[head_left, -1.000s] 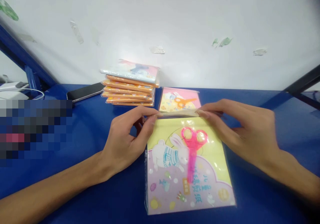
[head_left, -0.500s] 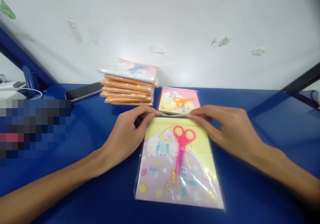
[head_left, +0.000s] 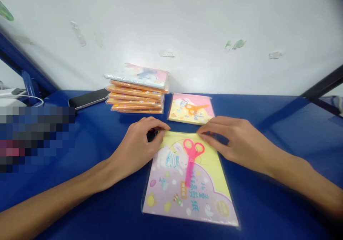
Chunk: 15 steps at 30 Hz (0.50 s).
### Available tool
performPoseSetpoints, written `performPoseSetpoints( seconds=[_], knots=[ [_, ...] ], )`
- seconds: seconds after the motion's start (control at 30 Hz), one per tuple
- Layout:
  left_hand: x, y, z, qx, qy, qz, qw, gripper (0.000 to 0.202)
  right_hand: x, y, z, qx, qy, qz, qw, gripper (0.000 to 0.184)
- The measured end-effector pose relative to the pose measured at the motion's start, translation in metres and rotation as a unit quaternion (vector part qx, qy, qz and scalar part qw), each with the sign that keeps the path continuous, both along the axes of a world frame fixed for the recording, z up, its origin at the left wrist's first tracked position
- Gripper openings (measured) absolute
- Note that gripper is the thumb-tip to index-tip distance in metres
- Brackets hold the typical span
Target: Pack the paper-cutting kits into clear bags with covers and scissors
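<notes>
A rectangular yellow-and-lilac rabbit-printed packet (head_left: 174, 182) in shiny clear plastic lies face up on the blue tabletop (head_left: 112, 215), bright pink plastic scissors (head_left: 190, 161) showing on its front, finger loops toward the far edge.

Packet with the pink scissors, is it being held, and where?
Yes, the packet is pinched at its far edge: left hand near the left corner, right hand farther right.

The near packet (head_left: 174, 182) is yellow and lilac, printed with a white rabbit (head_left: 182, 160) in a blue-striped sweater (head_left: 173, 160); its scissors (head_left: 190, 163) are pink. The far packet (head_left: 178, 111), pink and yellow, shows orange scissors (head_left: 192, 108). The counter (head_left: 257, 111) is blue.
</notes>
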<state>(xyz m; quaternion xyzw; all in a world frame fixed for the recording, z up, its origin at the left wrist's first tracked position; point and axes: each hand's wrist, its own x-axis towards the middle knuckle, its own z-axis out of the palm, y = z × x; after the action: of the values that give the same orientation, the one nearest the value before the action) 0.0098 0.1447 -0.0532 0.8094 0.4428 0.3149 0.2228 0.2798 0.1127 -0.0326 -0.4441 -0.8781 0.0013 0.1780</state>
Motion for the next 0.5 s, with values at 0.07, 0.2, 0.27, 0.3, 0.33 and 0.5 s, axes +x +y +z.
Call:
performPoseSetpoints(
  seconds=[0.07, 0.2, 0.27, 0.3, 0.33, 0.5],
  knots=[
    [0.0, -0.001, -0.001, -0.001, -0.006, -0.006, 1.0, 0.021, 0.0, -0.001, 0.001, -0.004, -0.002, 0.005, 1.0, 0.023],
    [0.0, -0.002, 0.0, 0.001, -0.002, -0.016, 1.0, 0.022, 0.0, -0.003, 0.005, -0.006, -0.002, 0.01, 1.0, 0.023],
    [0.0, -0.002, 0.002, 0.001, -0.003, -0.024, 1.0, 0.024, -0.001, -0.004, 0.008, -0.012, -0.002, 0.019, 1.0, 0.023],
    [0.001, -0.002, 0.003, 0.001, -0.006, -0.028, 1.0, 0.025, -0.001, -0.004, 0.009, -0.017, -0.003, 0.025, 1.0, 0.023],
    [0.001, -0.003, 0.004, 0.001, -0.008, -0.031, 0.999, 0.025, -0.002, -0.005, 0.01, -0.022, -0.004, 0.03, 0.999, 0.023],
    [0.001, -0.007, 0.005, 0.036, -0.001, -0.057, 0.998, 0.025, -0.004, -0.005, 0.012, -0.029, -0.002, 0.034, 0.999, 0.026]
  ],
)
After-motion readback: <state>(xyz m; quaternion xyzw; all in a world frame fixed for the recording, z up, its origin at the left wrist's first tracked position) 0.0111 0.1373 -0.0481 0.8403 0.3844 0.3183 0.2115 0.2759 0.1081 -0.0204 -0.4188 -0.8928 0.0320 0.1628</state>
